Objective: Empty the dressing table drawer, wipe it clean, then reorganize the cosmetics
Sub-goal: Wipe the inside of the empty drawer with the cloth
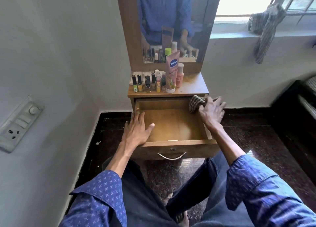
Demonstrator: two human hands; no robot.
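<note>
At the far right corner of the pulled-out brown wooden drawer (pixel 172 124), right hand (pixel 212 109) curled, grip pinching a striped brown-and-cream cloth (pixel 196 103). Left hand (pixel 136 129) flat, fingers spread over the left wall. Cosmetics bottles (pixel 153 82) standing upright on the desk (pixel 195 86) above.

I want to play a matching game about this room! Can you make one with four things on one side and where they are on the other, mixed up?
Things:
1. striped cloth
2. pink tube
3. left hand
4. metal handle

Places:
A. on the drawer's front panel
B. standing on the tabletop
C. flat on the drawer's left edge
D. held by the right hand at the drawer's back right corner

Pairs: 1-D, 2-B, 3-C, 4-A
</note>
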